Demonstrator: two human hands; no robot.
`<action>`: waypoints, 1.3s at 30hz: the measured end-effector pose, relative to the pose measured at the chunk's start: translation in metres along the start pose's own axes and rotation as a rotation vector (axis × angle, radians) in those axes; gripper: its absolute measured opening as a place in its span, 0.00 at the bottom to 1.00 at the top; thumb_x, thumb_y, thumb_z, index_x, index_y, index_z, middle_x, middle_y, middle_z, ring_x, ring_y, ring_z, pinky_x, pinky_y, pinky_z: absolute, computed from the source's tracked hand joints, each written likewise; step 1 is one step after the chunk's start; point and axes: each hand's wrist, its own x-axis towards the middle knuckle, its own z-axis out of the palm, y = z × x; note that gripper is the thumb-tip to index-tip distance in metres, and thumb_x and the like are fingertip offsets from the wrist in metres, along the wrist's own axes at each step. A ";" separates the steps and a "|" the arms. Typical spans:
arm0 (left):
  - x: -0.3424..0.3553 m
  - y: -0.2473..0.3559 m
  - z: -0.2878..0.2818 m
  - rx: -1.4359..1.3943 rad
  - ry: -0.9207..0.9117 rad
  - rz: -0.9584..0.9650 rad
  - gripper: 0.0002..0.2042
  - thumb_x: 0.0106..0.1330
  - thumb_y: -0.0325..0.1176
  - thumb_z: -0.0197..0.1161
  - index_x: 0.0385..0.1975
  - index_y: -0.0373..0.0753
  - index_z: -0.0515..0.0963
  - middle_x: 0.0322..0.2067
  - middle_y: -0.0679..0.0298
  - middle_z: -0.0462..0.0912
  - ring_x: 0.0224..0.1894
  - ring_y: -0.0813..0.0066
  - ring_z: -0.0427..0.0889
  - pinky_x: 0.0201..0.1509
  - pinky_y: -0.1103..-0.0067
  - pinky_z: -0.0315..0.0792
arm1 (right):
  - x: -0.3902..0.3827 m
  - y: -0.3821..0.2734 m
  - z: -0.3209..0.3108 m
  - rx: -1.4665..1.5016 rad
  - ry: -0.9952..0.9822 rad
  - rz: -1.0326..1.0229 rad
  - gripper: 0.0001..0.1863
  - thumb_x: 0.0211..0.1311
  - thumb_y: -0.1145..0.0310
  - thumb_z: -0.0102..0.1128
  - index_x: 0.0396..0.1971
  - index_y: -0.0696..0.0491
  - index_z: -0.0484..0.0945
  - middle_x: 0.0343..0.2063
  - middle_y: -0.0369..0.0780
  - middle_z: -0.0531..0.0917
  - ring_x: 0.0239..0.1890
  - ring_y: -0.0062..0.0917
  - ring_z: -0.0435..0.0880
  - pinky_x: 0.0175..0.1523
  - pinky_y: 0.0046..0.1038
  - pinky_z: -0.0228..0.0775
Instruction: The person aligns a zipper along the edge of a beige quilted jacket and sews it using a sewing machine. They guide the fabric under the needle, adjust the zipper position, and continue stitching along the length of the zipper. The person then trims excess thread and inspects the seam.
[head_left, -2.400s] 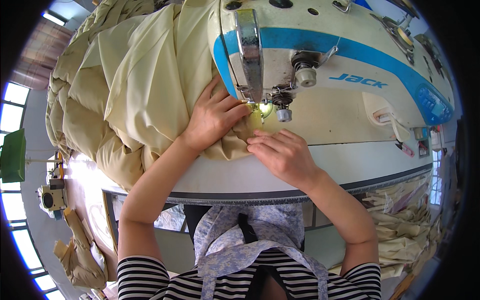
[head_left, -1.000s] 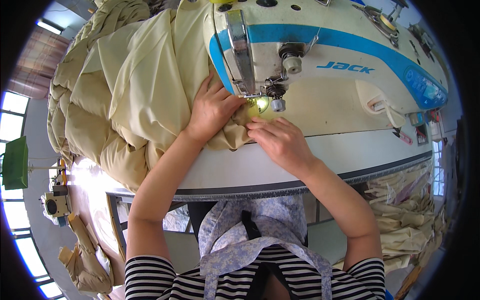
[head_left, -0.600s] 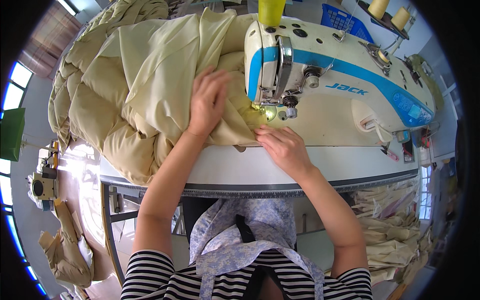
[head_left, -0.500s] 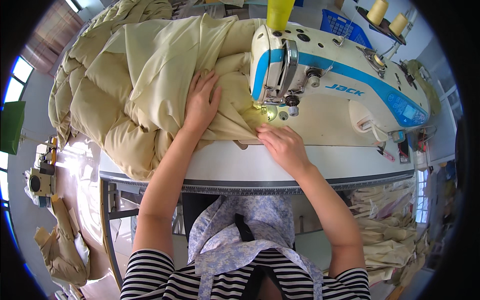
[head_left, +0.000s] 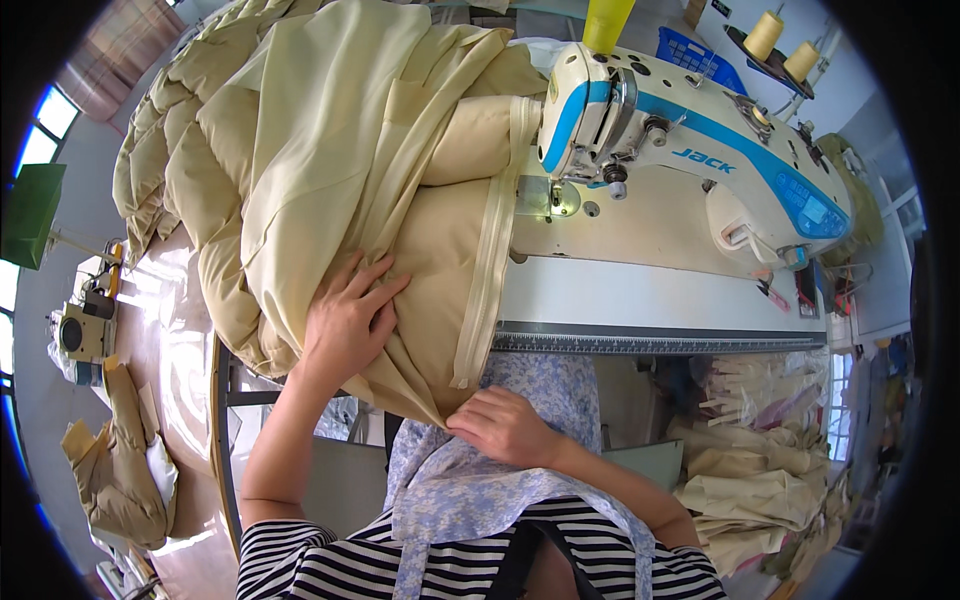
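A beige quilted padded garment (head_left: 210, 170) with a pale cream lining (head_left: 300, 120) covers the left of the sewing table, drawn over its front edge. My left hand (head_left: 353, 320) lies on the fabric with its fingers spread. My right hand (head_left: 505, 425) grips the lower corner of the cloth at my lap, over the floral apron. A zipper strip (head_left: 486, 280) runs along the garment's right edge. To the right stands the white and blue sewing machine (head_left: 720, 140), its needle area lit and uncovered by the cloth.
A yellow cup (head_left: 605, 22) is atop the machine, with a blue basket (head_left: 690, 65) and thread cones (head_left: 762, 38) behind. Pink snips (head_left: 770, 290) lie at the table's right. Fabric piles (head_left: 750, 490) are below right; another machine (head_left: 80, 330) and a green lamp (head_left: 30, 210) are left.
The garment has been pulled out from under the needle toward me, exposing the zipper strip. Both hands have moved down toward me; the right one has left the needle plate for my lap.
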 end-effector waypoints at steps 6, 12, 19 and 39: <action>0.079 0.043 -0.001 -0.241 0.295 0.345 0.08 0.68 0.30 0.63 0.43 0.36 0.83 0.47 0.61 0.85 0.51 0.57 0.82 0.56 0.67 0.77 | 0.005 -0.006 0.034 0.166 -0.140 -0.135 0.06 0.64 0.66 0.62 0.34 0.53 0.80 0.30 0.38 0.83 0.35 0.32 0.83 0.41 0.33 0.74; 0.186 0.021 0.082 0.250 -0.003 0.184 0.28 0.73 0.52 0.55 0.70 0.48 0.67 0.73 0.62 0.63 0.76 0.57 0.58 0.74 0.52 0.56 | -0.012 0.003 0.049 0.502 -0.580 0.251 0.11 0.71 0.57 0.58 0.38 0.50 0.77 0.30 0.40 0.83 0.34 0.37 0.84 0.39 0.37 0.75; 0.170 -0.068 0.099 -0.041 0.126 0.274 0.32 0.71 0.59 0.55 0.73 0.54 0.65 0.75 0.64 0.58 0.78 0.54 0.51 0.74 0.40 0.43 | -0.029 0.018 0.064 0.429 -0.573 0.320 0.12 0.69 0.57 0.60 0.45 0.48 0.79 0.30 0.40 0.84 0.32 0.37 0.85 0.38 0.37 0.76; 0.135 -0.027 0.018 -0.036 -0.367 0.159 0.12 0.71 0.38 0.61 0.46 0.40 0.83 0.46 0.60 0.86 0.42 0.59 0.84 0.44 0.68 0.78 | 0.067 0.038 -0.004 -0.368 0.101 -0.087 0.13 0.56 0.71 0.58 0.40 0.54 0.85 0.35 0.35 0.83 0.43 0.27 0.81 0.62 0.37 0.69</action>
